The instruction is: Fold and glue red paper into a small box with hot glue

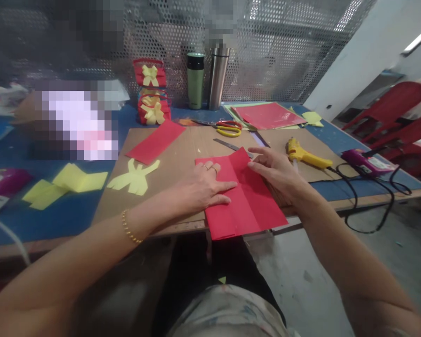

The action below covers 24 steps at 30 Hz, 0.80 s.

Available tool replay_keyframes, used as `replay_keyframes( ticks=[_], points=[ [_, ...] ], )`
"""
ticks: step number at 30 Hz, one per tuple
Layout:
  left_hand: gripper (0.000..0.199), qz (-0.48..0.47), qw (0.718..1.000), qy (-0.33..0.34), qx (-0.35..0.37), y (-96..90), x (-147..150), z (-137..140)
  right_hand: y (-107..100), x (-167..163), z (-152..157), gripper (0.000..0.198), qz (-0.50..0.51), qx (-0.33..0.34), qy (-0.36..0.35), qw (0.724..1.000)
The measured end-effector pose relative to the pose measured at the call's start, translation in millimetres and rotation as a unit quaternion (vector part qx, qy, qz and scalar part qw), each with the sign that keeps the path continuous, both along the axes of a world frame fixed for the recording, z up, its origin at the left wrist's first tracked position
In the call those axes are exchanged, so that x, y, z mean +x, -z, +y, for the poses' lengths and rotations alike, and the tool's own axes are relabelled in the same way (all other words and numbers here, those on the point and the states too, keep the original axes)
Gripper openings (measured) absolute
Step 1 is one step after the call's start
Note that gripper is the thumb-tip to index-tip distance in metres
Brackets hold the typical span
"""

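Observation:
A folded sheet of red paper [247, 201] lies at the front edge of the cardboard, its lower end sticking out past the table edge. My left hand [203, 185], with rings, rests flat on its left part, fingers stretched out. At the paper's upper right edge is my right hand [272, 166], its thumb and index finger apart and the thumb touching or very near the edge. A grey metal strip [229, 146] lies just beyond the paper. A flat red strip of paper [156, 141] and a yellow paper bow shape [135, 177] lie left of my hands.
Scissors [228, 128] and a yellow glue gun [307, 155] with its cord lie beyond and to the right. Red paper bags with yellow bows [152, 93], a green tumbler [195, 82] and a steel flask [219, 79] stand behind. Yellow folded papers [68, 182] lie left.

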<state>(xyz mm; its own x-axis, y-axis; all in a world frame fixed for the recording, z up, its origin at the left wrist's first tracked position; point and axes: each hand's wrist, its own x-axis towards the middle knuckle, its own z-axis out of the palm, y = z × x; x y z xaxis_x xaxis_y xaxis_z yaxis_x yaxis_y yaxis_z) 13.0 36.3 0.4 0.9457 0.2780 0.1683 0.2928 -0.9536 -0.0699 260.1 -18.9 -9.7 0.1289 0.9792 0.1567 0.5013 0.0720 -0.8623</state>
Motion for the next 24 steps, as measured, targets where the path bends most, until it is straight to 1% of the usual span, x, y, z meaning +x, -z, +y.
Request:
replay_keyframes(
  ticks=[4, 8, 10, 13, 15, 17, 19, 21, 23, 24],
  points=[
    [0.051, 0.007, 1.0, -0.001, -0.001, 0.5, 6.7, 0.1, -2.9, -1.3, -1.7, 0.046, -0.043, 0.022, 0.001, 0.999],
    [0.053, 0.022, 0.999, -0.004, -0.025, -2.8, 4.9, -0.2, -12.2, -13.8, -3.3, 0.041, -0.059, 0.062, 0.0, 0.996],
    [0.05, 0.023, 0.998, -0.008, -0.06, -6.4, -1.2, 0.7, -14.4, -22.0, -3.1, 0.038, -0.034, 0.065, -0.016, 0.997],
    [0.041, 0.011, 0.99, -0.026, -0.139, -13.6, -13.5, 3.4, -10.8, -31.1, -1.7, 0.036, 0.028, 0.033, -0.063, 0.997],
    [0.037, 0.008, 0.982, -0.034, -0.186, -18.5, -20.2, 5.2, -6.7, -33.7, -1.1, 0.032, 0.028, 0.026, -0.09, 0.995],
    [0.036, 0.003, 0.976, -0.035, -0.215, -23.1, -23.9, 6.3, -5.0, -34.9, -1.6, 0.026, -0.037, 0.051, -0.108, 0.992],
    [0.037, -0.01, 0.973, -0.034, -0.229, -27.2, -25.0, 6.8, -6.9, -36.1, -3.5, 0.022, -0.129, 0.087, -0.123, 0.98],
    [0.03, -0.022, 0.97, -0.045, -0.236, -30.2, -24.7, 6.9, -10.4, -38.1, -5.9, 0.021, -0.2, 0.11, -0.138, 0.964],
    [0.021, -0.025, 0.967, -0.067, -0.244, -31.4, -23.9, 7.3, -12.8, -40.4, -7.3, 0.021, -0.246, 0.123, -0.147, 0.95],
    [0.02, -0.025, 0.966, -0.076, -0.246, -31.2, -23.5, 7.6, -12.8, -41.3, -7.4, 0.02, -0.263, 0.128, -0.148, 0.945]
  ],
)
